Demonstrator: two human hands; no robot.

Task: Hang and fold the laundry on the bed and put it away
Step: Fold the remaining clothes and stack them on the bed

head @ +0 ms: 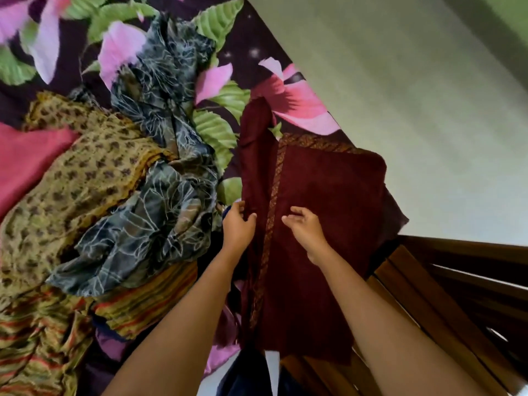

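A maroon garment (323,195) with a gold patterned border lies spread at the bed's right edge, partly hanging over it. My left hand (238,224) pinches its left fold between thumb and fingers. My right hand (305,227) hovers over the cloth just right of the gold strip, fingers loosely curled and holding nothing. A heap of unfolded laundry lies to the left: a grey-green leaf-print cloth (160,155), a mustard spotted cloth (85,172), a striped yellow-red cloth (43,338) and a pink cloth (25,161).
The floral bedsheet (234,67) in purple, pink and green covers the bed. A pale floor (414,95) runs along the right. The dark wooden bed frame (443,287) juts out at the lower right.
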